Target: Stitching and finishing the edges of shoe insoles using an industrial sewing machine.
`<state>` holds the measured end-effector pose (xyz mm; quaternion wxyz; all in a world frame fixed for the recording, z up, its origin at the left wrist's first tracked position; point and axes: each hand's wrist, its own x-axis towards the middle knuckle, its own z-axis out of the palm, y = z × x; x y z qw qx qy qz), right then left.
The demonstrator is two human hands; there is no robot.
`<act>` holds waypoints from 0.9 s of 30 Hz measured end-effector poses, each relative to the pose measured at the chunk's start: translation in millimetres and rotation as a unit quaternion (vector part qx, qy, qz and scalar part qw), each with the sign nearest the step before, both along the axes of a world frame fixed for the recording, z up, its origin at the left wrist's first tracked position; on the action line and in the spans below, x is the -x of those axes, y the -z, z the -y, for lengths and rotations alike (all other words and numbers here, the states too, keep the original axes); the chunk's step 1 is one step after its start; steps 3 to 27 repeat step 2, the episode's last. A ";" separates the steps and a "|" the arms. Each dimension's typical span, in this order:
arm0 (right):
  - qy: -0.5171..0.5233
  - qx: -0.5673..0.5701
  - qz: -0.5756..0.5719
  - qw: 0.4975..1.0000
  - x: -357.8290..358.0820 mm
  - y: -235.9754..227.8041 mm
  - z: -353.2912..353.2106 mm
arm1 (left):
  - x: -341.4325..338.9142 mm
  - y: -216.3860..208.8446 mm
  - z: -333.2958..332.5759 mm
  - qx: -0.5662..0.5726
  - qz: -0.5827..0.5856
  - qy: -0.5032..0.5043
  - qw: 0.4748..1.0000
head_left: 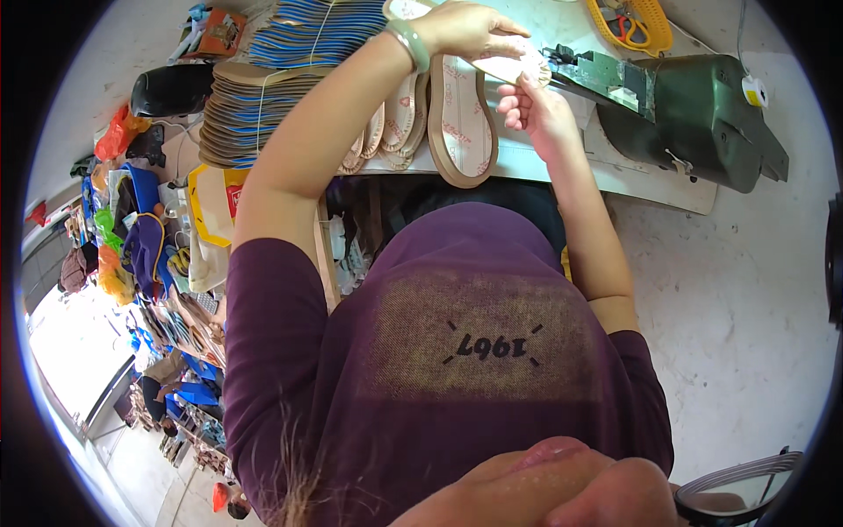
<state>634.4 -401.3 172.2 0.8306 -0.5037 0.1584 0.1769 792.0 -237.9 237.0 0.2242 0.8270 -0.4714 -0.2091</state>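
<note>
A pale shoe insole (pixel 502 68) with a printed face lies between my hands at the working end of a dark green sewing machine (pixel 689 114). My left hand (pixel 465 33) reaches over it from above, its fingers bent down onto the far side. On the near edge, my right hand (pixel 540 110) pinches the insole between thumb and forefinger, the other fingers curled. The toe end looks gathered in small pleats. Directly left of my right hand, another insole (pixel 463 123) with a tan rim hangs past the table edge. More insoles (pixel 399 123) overlap beside it.
Tied stacks of tan and blue soles (pixel 237 114) stand left of my left forearm. A yellow basket (pixel 654 35) with scissors sits at the far right. The white table (pixel 650 180) ends just before my body. Bags and clutter fill the left, with another person farther back.
</note>
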 end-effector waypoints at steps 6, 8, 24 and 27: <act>0.029 -0.006 0.002 1.000 -4.1 5.8 -4.7 | -8.7 5.1 5.0 0.005 -0.044 0.005 0.999; 0.029 -0.006 0.002 1.000 -4.1 5.8 -4.7 | -8.7 5.1 5.0 0.005 -0.044 0.005 0.999; 0.029 -0.006 0.002 1.000 -4.1 5.8 -4.7 | -8.7 5.1 5.0 0.005 -0.044 0.005 0.999; 0.029 -0.006 0.002 1.000 -4.1 5.8 -4.7 | -8.7 5.1 5.0 0.005 -0.044 0.005 0.999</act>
